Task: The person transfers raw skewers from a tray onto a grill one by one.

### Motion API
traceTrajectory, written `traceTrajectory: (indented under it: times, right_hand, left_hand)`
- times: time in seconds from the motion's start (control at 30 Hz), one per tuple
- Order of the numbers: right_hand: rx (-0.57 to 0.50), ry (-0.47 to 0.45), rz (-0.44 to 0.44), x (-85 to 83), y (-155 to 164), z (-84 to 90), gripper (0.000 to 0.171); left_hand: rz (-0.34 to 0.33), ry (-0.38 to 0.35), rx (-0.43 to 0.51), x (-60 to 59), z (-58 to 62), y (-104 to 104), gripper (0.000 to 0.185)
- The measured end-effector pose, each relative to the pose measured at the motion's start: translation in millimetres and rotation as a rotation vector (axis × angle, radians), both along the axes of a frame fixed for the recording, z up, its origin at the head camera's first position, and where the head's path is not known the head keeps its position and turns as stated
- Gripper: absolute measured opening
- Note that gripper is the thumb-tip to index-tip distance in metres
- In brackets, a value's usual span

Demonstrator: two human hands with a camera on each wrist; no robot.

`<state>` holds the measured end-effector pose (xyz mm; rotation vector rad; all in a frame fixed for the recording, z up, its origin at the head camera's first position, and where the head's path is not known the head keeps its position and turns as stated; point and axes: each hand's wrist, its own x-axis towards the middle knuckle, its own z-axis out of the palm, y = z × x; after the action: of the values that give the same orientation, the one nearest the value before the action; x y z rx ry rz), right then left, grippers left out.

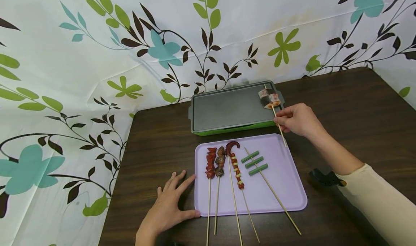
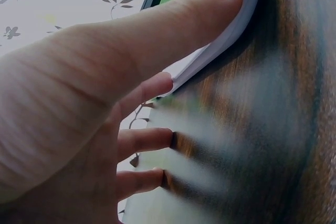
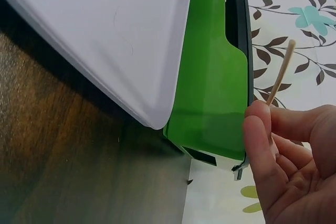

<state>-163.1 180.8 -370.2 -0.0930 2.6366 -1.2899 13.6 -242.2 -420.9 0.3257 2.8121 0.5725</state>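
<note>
My right hand pinches the wooden stick of a skewer between thumb and fingers. Its food end, thick round slices with dark skin and a pinkish side, is over the right end of the grey-topped green grill; whether it touches the plate I cannot tell. In the right wrist view the stick's lower end pokes out past the fingertips. With fingers spread, my left hand rests at the left edge of the lilac tray, thumb and index finger touching its rim.
Several skewers lie on the tray, sticks overhanging its front edge: red pieces, browned meat, a dark red tentacle, red and green beads and green stalks. A patterned curtain hangs behind the brown table.
</note>
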Motion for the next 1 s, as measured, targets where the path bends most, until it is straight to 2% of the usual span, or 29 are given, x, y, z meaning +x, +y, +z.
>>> traceTrajectory:
  times: [0.57, 1.0]
  right_hand:
    - [-0.022, 0.004, 0.023, 4.3, 4.2, -3.3, 0.042]
    - [-0.122, 0.071, 0.013, 23.3, 14.4, -1.3, 0.043]
  left_hand:
    - [0.002, -0.002, 0.005, 0.5, -0.5, 0.2, 0.097]
    - [0.0, 0.002, 0.003, -0.7, 0.6, 0.0, 0.097]
